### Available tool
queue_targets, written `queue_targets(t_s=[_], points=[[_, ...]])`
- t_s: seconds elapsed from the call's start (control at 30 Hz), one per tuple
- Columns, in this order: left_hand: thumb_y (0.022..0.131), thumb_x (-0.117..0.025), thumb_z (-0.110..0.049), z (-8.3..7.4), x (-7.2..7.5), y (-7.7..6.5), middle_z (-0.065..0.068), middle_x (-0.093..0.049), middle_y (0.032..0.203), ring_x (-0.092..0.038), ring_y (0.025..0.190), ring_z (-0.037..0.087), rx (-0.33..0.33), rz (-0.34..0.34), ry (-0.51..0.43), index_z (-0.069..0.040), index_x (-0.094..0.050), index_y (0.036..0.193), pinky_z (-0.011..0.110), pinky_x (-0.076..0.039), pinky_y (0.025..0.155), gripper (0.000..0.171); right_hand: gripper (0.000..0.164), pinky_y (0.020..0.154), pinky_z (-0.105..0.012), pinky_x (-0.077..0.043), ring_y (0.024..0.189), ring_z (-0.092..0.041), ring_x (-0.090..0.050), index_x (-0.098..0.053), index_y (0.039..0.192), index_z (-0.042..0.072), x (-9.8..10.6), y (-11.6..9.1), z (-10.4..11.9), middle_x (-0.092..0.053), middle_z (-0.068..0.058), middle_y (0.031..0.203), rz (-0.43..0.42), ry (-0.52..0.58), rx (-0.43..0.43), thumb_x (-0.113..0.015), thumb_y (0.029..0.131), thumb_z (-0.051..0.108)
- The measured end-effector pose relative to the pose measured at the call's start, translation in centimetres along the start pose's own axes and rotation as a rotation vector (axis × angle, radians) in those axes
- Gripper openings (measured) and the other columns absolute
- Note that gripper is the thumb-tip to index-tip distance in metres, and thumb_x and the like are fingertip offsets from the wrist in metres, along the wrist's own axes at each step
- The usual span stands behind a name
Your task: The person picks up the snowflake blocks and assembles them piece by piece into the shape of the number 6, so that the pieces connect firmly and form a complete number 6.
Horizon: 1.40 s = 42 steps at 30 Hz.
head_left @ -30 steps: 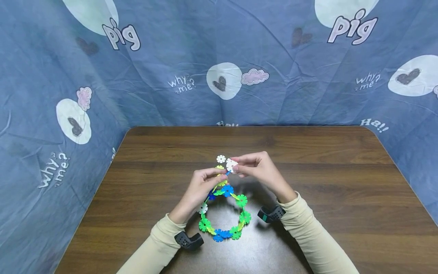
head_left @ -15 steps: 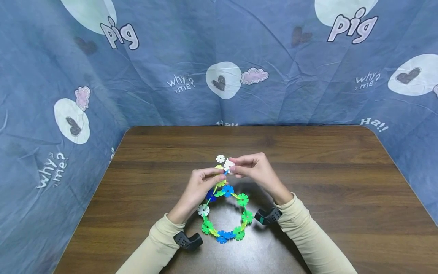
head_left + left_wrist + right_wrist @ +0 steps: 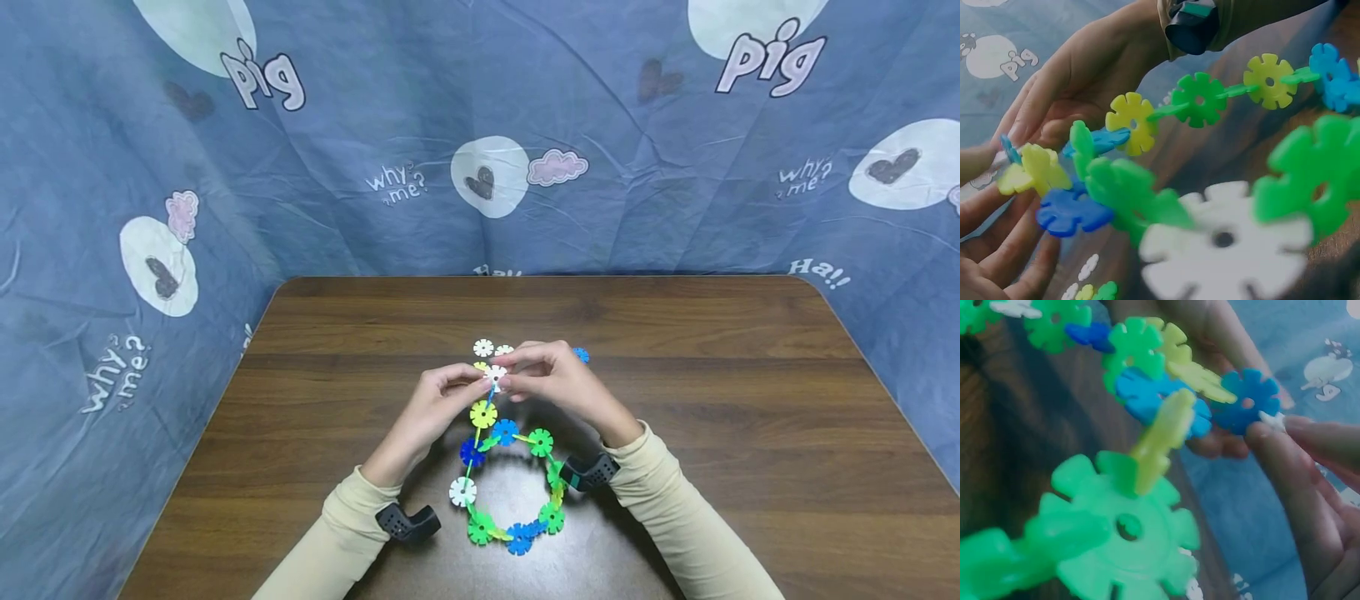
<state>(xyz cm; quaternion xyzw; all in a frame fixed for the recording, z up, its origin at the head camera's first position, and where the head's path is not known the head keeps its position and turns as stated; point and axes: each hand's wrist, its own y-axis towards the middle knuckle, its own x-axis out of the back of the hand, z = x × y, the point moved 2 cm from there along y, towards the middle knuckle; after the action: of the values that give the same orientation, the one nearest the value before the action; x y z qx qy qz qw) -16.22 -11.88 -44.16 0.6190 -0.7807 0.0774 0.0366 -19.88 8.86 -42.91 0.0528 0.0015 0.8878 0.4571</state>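
Between both hands, in the head view, a white snowflake disc (image 3: pixel 495 377) is joined to a blue disc (image 3: pixel 491 397) at the end of a chain. My left hand (image 3: pixel 431 412) pinches the white disc's left edge; my right hand (image 3: pixel 558 379) pinches its right edge. Below hangs a yellow disc (image 3: pixel 483 414), linked to a ring of green, blue, yellow and white discs, including a dark blue disc (image 3: pixel 472 452). In the right wrist view, the white disc (image 3: pixel 1272 420) is slotted into the blue disc (image 3: pixel 1249 402). Fingers partly hide the joint.
Loose discs lie on the wooden table (image 3: pixel 675 400) beyond the hands: a white disc (image 3: pixel 483 347), another white disc (image 3: pixel 504 351), a yellow disc (image 3: pixel 481 366) and a blue disc (image 3: pixel 581 355). A blue printed curtain (image 3: pixel 337 208) surrounds the table's back and sides.
The right hand moved left with the white disc, bringing it against the left fingers. The left fingertips shifted from the blue disc to the white one. The ring dropped nearer and rightward.
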Motion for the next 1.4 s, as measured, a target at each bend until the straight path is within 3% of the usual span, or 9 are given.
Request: queue_targets(t_s=[0.13, 0.33, 0.47, 0.6, 0.83, 1.0, 1.13, 1.27, 1.4], points=[[0.099, -0.069, -0.010, 0.2, 0.1, 0.1, 0.009, -0.076, 0.099, -0.072, 0.085, 0.005, -0.015, -0.014, -0.030, 0.008, -0.070, 0.111, 0.023, -0.059, 0.083, 0.022, 0.039, 0.083, -0.043, -0.065, 0.102, -0.037, -0.075, -0.065, 0.135, -0.001, 0.6, 0.0, 0.1, -0.070, -0.024, 0.122, 0.018, -0.088, 0.016, -0.071, 0.097, 0.007], [0.096, -0.070, -0.008, 0.3, 0.3, 0.1, 0.004, -0.076, 0.093, -0.071, 0.081, 0.007, 0.001, -0.044, -0.009, 0.009, -0.070, 0.106, 0.021, -0.057, 0.076, 0.019, 0.040, 0.074, -0.037, -0.064, 0.093, -0.028, -0.077, -0.069, 0.129, 0.002, 4.0, -0.1, -0.6, -0.073, -0.024, 0.119, -0.147, -0.401, 0.019, -0.078, 0.091, 0.011], [0.095, -0.070, -0.008, 0.3, 0.4, 0.1, 0.008, -0.075, 0.094, -0.070, 0.080, 0.008, 0.012, -0.055, -0.010, 0.008, -0.067, 0.107, 0.020, -0.055, 0.069, 0.020, 0.040, 0.077, -0.035, -0.061, 0.088, -0.024, -0.075, -0.071, 0.125, 0.001, 6.6, -0.5, -1.6, -0.075, -0.018, 0.114, -0.223, -0.692, -0.052, -0.081, 0.088, 0.012], [0.096, -0.070, -0.009, 0.2, 0.5, 0.2, 0.007, -0.076, 0.095, -0.070, 0.080, 0.007, 0.017, -0.068, -0.014, 0.007, -0.068, 0.108, 0.022, -0.058, 0.071, 0.020, 0.044, 0.083, -0.044, -0.057, 0.094, -0.028, -0.071, -0.070, 0.126, 0.001, 8.5, -1.0, -2.7, -0.073, -0.018, 0.114, -0.262, -0.821, -0.159, -0.083, 0.086, 0.016], [0.097, -0.070, -0.008, 0.3, 0.6, 0.1, 0.001, -0.075, 0.091, -0.070, 0.080, 0.007, 0.036, -0.069, -0.051, 0.009, -0.069, 0.107, 0.029, -0.064, 0.076, 0.020, 0.041, 0.084, -0.042, -0.059, 0.091, -0.028, -0.069, -0.069, 0.121, -0.001, 9.5, -1.2, -4.0, -0.070, -0.021, 0.113, -0.263, -0.818, -0.222, -0.082, 0.088, 0.020], [0.096, -0.070, -0.008, 0.4, 0.6, 0.3, -0.003, -0.076, 0.089, -0.070, 0.081, 0.006, 0.050, -0.066, -0.069, 0.010, -0.069, 0.107, 0.033, -0.065, 0.080, 0.021, 0.031, 0.068, -0.032, -0.063, 0.096, -0.031, -0.066, -0.069, 0.116, -0.003, 9.3, -1.1, -4.6, -0.064, -0.023, 0.114, -0.253, -0.733, -0.242, -0.078, 0.092, 0.015], [0.096, -0.071, -0.008, 0.4, 0.6, 0.2, -0.003, -0.075, 0.088, -0.070, 0.081, 0.006, 0.060, -0.066, -0.066, 0.009, -0.070, 0.107, 0.034, -0.065, 0.080, 0.020, 0.023, 0.058, -0.027, -0.062, 0.083, -0.025, -0.070, -0.067, 0.106, -0.002, 8.8, -0.9, -4.6, -0.068, -0.022, 0.106, -0.255, -0.645, -0.248, -0.079, 0.089, 0.007], [0.096, -0.070, -0.008, 0.4, 0.6, 0.2, 0.000, -0.075, 0.091, -0.070, 0.081, 0.007, 0.062, -0.072, -0.068, 0.009, -0.069, 0.109, 0.033, -0.065, 0.078, 0.021, 0.016, 0.060, -0.031, -0.063, 0.072, -0.020, -0.072, -0.065, 0.098, -0.003, 7.9, -0.5, -4.2, -0.073, -0.019, 0.090, -0.202, -0.513, -0.166, -0.078, 0.089, 0.000], [0.095, -0.071, -0.008, 0.4, 0.5, 0.2, 0.000, -0.076, 0.091, -0.070, 0.081, 0.007, 0.060, -0.086, -0.070, 0.009, -0.070, 0.108, 0.031, -0.064, 0.076, 0.021, 0.010, 0.064, -0.040, -0.065, 0.073, -0.031, -0.075, -0.071, 0.099, -0.002, 6.1, 0.0, -3.0, -0.077, -0.018, 0.088, -0.118, -0.329, -0.044, -0.075, 0.092, 0.003]])
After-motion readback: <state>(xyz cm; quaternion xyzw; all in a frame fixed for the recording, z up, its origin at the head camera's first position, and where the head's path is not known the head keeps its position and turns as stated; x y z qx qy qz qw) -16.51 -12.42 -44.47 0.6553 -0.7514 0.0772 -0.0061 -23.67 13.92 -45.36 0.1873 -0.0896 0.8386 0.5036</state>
